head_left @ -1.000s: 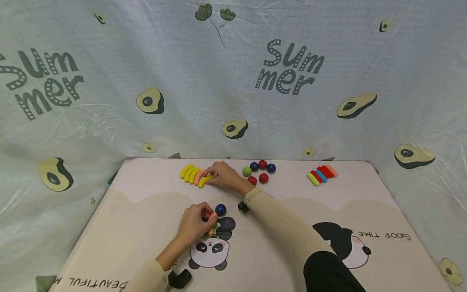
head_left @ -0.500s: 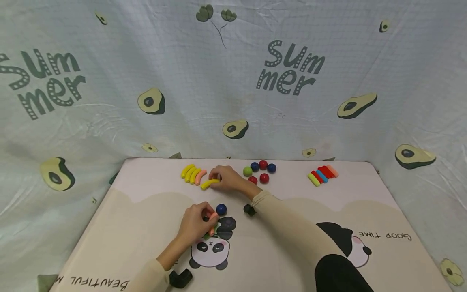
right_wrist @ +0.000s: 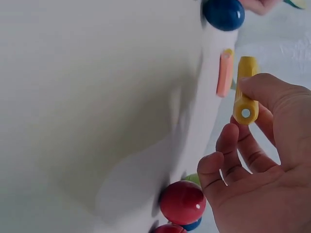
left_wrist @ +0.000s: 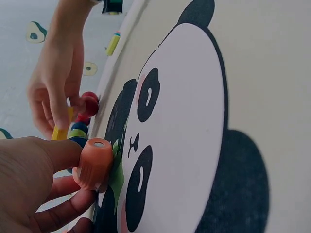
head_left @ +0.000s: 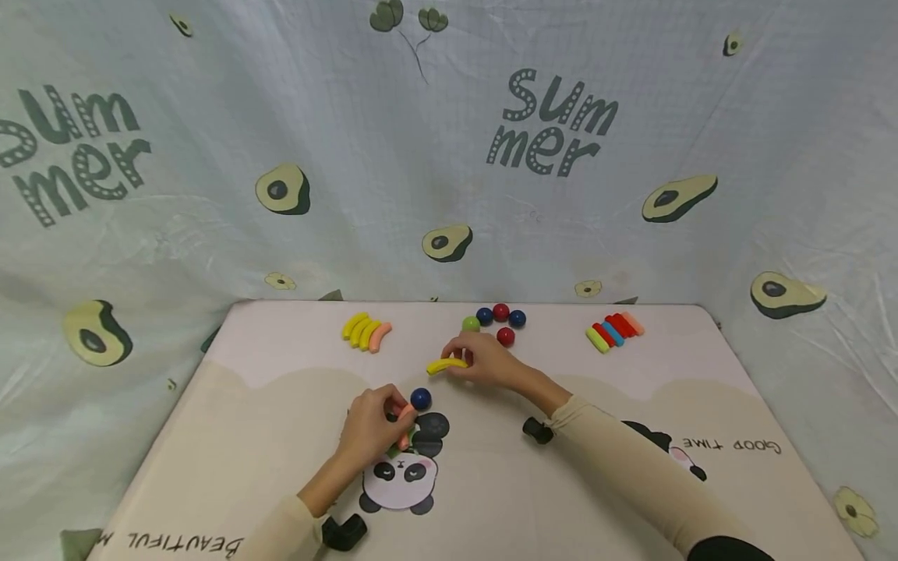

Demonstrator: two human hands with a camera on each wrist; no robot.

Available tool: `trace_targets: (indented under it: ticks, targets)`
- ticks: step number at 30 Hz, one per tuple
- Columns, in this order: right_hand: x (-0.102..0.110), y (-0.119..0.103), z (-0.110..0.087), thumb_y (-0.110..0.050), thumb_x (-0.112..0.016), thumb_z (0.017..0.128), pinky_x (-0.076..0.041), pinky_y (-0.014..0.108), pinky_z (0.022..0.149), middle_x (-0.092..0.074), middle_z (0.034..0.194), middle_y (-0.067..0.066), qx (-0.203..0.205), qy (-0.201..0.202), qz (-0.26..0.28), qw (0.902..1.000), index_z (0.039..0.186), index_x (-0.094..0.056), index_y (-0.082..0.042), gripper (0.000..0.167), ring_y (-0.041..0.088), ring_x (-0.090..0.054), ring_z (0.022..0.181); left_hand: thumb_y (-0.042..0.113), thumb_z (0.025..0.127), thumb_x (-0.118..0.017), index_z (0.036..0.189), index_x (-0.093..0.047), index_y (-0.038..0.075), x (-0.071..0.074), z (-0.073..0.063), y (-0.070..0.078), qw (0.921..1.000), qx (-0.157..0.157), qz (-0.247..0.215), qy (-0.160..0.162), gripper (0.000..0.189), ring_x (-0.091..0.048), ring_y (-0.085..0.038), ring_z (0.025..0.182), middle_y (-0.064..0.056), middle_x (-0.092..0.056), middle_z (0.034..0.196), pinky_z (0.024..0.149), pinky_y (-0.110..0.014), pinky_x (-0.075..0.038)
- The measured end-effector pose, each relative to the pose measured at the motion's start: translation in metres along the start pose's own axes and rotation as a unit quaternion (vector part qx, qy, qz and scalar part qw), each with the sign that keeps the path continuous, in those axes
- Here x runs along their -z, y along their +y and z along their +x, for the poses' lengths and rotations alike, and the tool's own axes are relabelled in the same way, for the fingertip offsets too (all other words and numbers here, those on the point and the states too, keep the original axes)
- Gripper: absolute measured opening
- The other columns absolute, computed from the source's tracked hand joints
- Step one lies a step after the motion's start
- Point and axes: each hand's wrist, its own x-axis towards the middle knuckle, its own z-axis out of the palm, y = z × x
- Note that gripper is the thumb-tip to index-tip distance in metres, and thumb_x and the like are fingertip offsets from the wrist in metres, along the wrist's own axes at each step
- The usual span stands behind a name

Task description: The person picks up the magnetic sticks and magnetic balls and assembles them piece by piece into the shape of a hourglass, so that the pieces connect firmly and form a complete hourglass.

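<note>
My right hand (head_left: 489, 361) pinches a curved yellow tube-shaped piece (head_left: 443, 366) between thumb and fingers, held above the table; a round hole shows in its end (right_wrist: 246, 112) in the right wrist view. My left hand (head_left: 370, 428) pinches a peach-coloured piece (left_wrist: 95, 165) with a hole in its end, low over the panda print. Just beyond the left fingertips sits a blue ball (head_left: 421, 399). A row of curved yellow pieces (head_left: 355, 326) and one peach piece (head_left: 380, 337) lies at the back left of the table.
Behind the right hand are a green ball (head_left: 470, 323), blue balls (head_left: 517, 319) and red balls (head_left: 505, 336). Short straight coloured sticks (head_left: 615, 330) lie in rows at the back right. A printed curtain (head_left: 351, 156) hangs behind the table (head_left: 505, 483).
My right hand has moved right and nearer, carrying the yellow piece away from the row at the back left. The left hand has stayed in place with its peach piece.
</note>
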Motion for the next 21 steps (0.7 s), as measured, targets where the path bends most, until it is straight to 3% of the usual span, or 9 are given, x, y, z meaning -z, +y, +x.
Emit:
trace_targets:
  ticks: [8, 16, 21]
  targets:
    - [-0.004, 0.003, -0.027, -0.016, -0.079, 0.091, -0.046, 0.021, 0.068, -0.057, 0.087, -0.005, -0.01, 0.001, 0.008, 0.9999, 0.109, -0.072, -0.013, 0.02, 0.012, -0.051, 0.078, 0.015, 0.083, -0.085, 0.083, -0.07, 0.012, -0.003, 0.002, 0.002, 1.0, 0.0, 0.0, 0.002, 0.016, -0.05, -0.014, 0.07, 0.006, -0.058, 0.068, 0.063, -0.028, -0.042]
    - [-0.012, 0.0, -0.04, -0.018, -0.079, 0.09, -0.047, 0.022, 0.067, -0.056, 0.085, -0.005, -0.031, 0.009, 0.016, 0.9994, 0.106, -0.071, -0.013, 0.019, 0.012, -0.051, 0.076, 0.015, 0.082, -0.086, 0.079, -0.067, 0.012, -0.006, 0.002, 0.007, 0.9998, -0.014, 0.006, 0.012, 0.019, -0.05, -0.014, 0.067, 0.006, -0.056, 0.066, 0.061, -0.028, -0.041]
    - [-0.018, 0.001, -0.044, -0.019, -0.08, 0.09, -0.047, 0.022, 0.068, -0.057, 0.085, -0.005, -0.046, 0.015, 0.024, 0.9986, 0.106, -0.071, -0.014, 0.019, 0.012, -0.052, 0.077, 0.016, 0.082, -0.086, 0.079, -0.067, 0.012, -0.008, 0.002, 0.009, 0.9998, -0.011, 0.013, 0.014, 0.02, -0.049, -0.015, 0.07, 0.006, -0.056, 0.065, 0.066, -0.031, -0.04]
